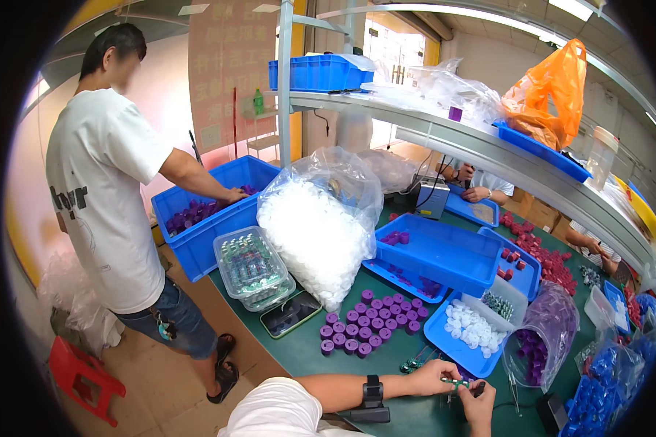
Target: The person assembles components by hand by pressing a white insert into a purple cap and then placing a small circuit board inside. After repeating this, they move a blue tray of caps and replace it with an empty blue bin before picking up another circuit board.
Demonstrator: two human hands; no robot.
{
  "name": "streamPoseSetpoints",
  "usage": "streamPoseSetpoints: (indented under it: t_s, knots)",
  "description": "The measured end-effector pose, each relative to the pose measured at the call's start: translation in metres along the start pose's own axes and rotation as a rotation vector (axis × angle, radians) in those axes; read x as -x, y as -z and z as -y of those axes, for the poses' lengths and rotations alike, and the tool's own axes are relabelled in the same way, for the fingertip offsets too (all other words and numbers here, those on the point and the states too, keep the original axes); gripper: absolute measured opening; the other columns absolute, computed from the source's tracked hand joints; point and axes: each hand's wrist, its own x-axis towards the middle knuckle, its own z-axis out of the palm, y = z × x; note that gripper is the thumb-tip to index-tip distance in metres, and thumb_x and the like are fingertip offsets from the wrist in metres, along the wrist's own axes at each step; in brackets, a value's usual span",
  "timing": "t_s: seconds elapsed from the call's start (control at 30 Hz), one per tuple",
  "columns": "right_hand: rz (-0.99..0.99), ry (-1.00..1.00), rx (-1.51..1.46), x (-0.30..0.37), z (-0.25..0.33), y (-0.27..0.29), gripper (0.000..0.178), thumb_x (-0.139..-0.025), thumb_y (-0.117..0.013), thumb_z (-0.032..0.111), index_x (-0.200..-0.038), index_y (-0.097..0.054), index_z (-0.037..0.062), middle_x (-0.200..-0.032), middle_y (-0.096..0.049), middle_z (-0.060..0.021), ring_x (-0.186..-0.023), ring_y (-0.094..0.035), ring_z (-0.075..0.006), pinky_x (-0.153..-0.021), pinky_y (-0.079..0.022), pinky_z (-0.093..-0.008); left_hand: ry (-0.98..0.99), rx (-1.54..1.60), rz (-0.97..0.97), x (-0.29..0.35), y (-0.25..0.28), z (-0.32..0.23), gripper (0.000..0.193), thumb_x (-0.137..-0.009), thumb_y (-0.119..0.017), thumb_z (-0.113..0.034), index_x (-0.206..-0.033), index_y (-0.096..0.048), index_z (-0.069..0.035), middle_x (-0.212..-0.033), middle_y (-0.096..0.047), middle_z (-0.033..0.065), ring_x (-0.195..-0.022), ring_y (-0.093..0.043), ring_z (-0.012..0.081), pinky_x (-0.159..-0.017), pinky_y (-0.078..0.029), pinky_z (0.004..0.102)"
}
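Note:
At the near edge of the green table, my left hand (428,379) pinches a small green circuit board (455,382). My right hand (478,408) is closed around a short black object (478,389), whose kind I cannot make out, close beside the board. Left of my fingers lie several small green boards with wires (413,363). Beyond them, purple cylindrical caps (372,320) stand in loose rows. A blue tray (431,328) holding white round parts (474,326) is just past my hands.
A clear bag of white parts (317,233), a phone (290,315) and plastic boxes of boards (251,266) sit left. A blue tray (444,255) stands farther back. A purple bag (554,320) lies right. A co-worker (109,189) reaches into a blue crate (197,251). A shelf (459,135) spans above.

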Motion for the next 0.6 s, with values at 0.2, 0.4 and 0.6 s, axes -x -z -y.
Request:
streamPoseSetpoints:
  t_s: [0.2,0.4,0.6]
  knots:
    - [-0.100,0.046,0.265,0.010,0.021,-0.002,0.023,-0.066,-0.070,0.009,-0.061,-0.049,0.0016,-0.052,-0.050,-0.0018,-0.050,-0.042,-0.0069,-0.045,-0.034,-0.0246,-0.027,-0.297,-0.122,0.001,-0.013,0.000,0.016,-0.075,-0.066,-0.006,-0.088,-0.061,0.000,-0.080,-0.062,0.0082,-0.076,-0.059,0.0150,-0.070,-0.048,0.0281]
    - [-0.080,0.020,0.322,0.008,0.022,-0.012,0.025,-0.066,-0.071,0.014,-0.062,-0.052,-0.0013,-0.052,-0.053,-0.0077,-0.049,-0.048,-0.0113,-0.046,-0.039,-0.0298,-0.093,-0.444,-0.253,0.010,-0.012,-0.001,0.017,-0.073,-0.068,-0.011,-0.085,-0.063,0.000,-0.080,-0.062,0.0121,-0.075,-0.062,0.0212,-0.066,-0.049,0.0315]
    - [-0.110,0.008,0.397,0.008,0.029,-0.001,0.024,-0.066,-0.069,0.015,-0.062,-0.055,-0.0040,-0.056,-0.056,-0.0194,-0.053,-0.058,-0.0339,-0.052,-0.045,-0.0397,-0.137,-0.516,-0.236,0.005,-0.014,-0.004,0.019,-0.073,-0.067,-0.010,-0.089,-0.064,0.000,-0.080,-0.061,0.0112,-0.071,-0.059,0.0197,-0.061,-0.047,0.0295]
